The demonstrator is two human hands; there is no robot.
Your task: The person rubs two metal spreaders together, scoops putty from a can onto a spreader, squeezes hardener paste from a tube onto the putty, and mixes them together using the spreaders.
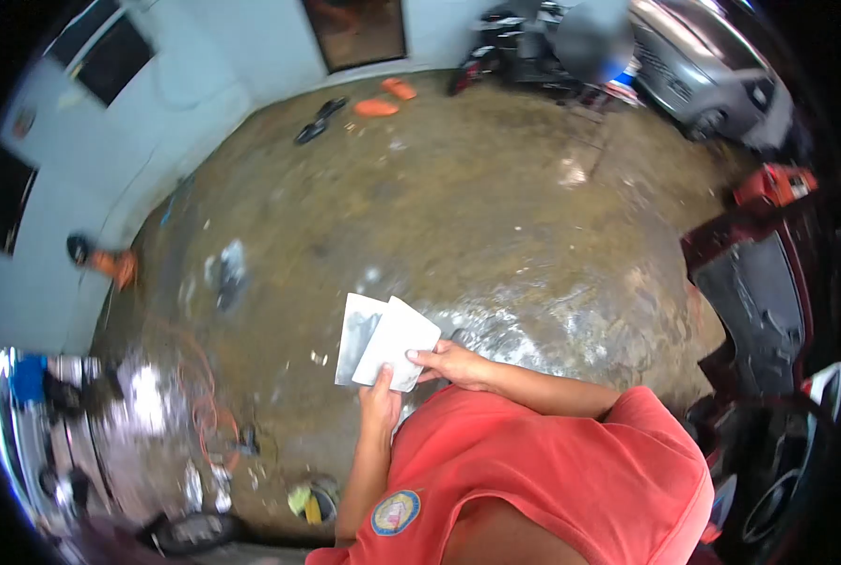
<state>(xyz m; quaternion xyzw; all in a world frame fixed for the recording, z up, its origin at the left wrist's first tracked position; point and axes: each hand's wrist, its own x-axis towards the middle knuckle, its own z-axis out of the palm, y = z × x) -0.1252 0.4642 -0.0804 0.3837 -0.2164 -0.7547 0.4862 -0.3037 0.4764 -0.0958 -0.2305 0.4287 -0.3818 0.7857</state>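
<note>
While the left hand [380, 405] grips two overlapping white sheets [397, 344] low down, the right hand [456, 364] pinches their right edge — above wet floor [496, 226].

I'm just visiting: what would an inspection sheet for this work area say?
Surface: brown floor, shiny in patches, apparently wet.
Job's things: white sheet overlapping a grey-marked sheet.
Clutter: orange slippers and dark slippers on the floor.
Grips: left grip pinches the white sheet's lower edge; right grip pinches its right side.
Cables: thin orange line looped on the floor; cord or hose, unclear.
Surroundings: pale blue wall, motorcycle, silver car.
</note>
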